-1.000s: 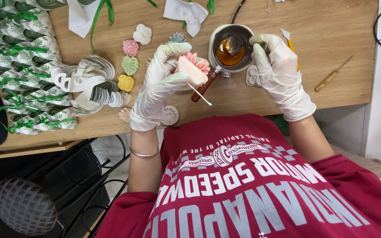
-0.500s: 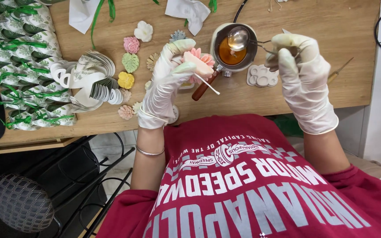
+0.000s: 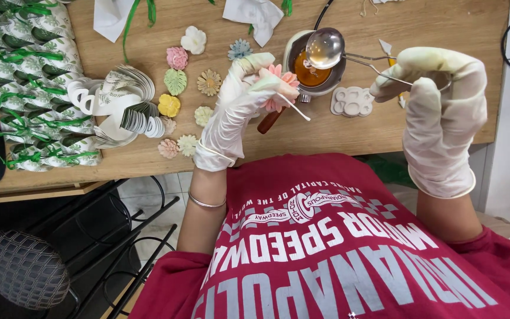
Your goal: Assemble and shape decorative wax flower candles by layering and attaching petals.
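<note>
Near the upper middle of the frame, the left hand in a white latex glove [image 3: 240,109] grips a pale pink flower-shaped wax piece [image 3: 278,82] with a thin white wick [image 3: 297,108] sticking out of it toward the lower right. The fingers are curled and pressed around the flower, thumb across its flat underside, so the back is turned up and open. It sits just beside the round metal melting pot of amber liquid [image 3: 313,70], probably so that any drip falls back into or near the pot.

On the right side of the frame, the right hand in a white glove [image 3: 438,100] is raised well above the table, fingers closed in a pinch around the wire handle of a small round metal ladle [image 3: 323,48]. The bowl of the ladle hangs level over the pot's rim, seemingly to keep its liquid from spilling.

A brown wooden handle [image 3: 270,121] juts from the pot toward the person, mostly hidden under the left hand. A white silicone mould with round cavities [image 3: 351,101] lies on the wooden table [image 3: 444,23] just right of the pot. Left of the pot, finished wax flowers in pink, green, yellow and blue [image 3: 175,82] lie spread apart in loose rows, likely so they do not stick together. A fan of white paper tags [image 3: 122,109] and leaf-print packets tied with green ribbon [image 3: 25,77] fill the upper left.
</note>
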